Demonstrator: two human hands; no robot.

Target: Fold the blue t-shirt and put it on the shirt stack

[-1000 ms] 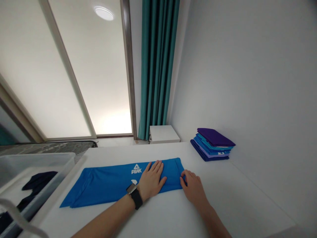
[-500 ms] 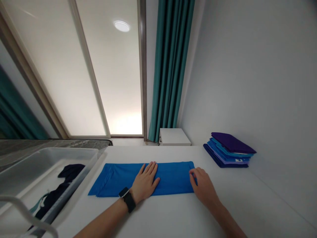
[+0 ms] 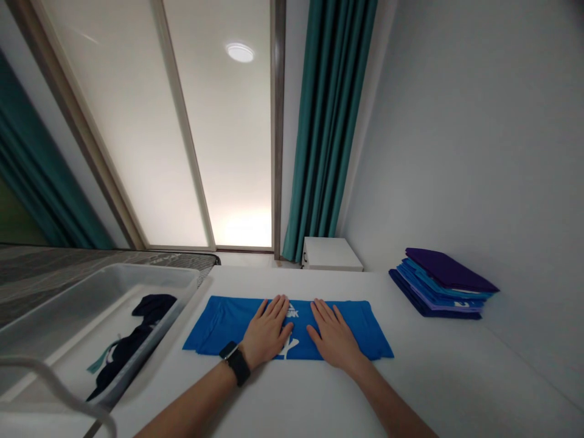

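Note:
A bright blue shirt (image 3: 219,322) with a white logo lies folded into a long strip on the white table (image 3: 447,377). My left hand (image 3: 267,331), with a black watch on the wrist, rests flat on the middle of the strip, fingers spread. Just to its right, my right hand (image 3: 333,334) also lies flat on the cloth with fingers stretched out. Neither hand holds anything. The white logo shows between the two hands.
A stack of folded blue and purple clothes (image 3: 442,283) sits at the table's right by the wall. A clear plastic bin (image 3: 59,310) holding dark clothes stands at the left. A white nightstand (image 3: 331,254) and teal curtain (image 3: 328,128) are beyond the table.
My right hand has moved left from the shirt's right end onto the middle of the cloth and flattened. The view has swung left; my left hand stays flat on the shirt.

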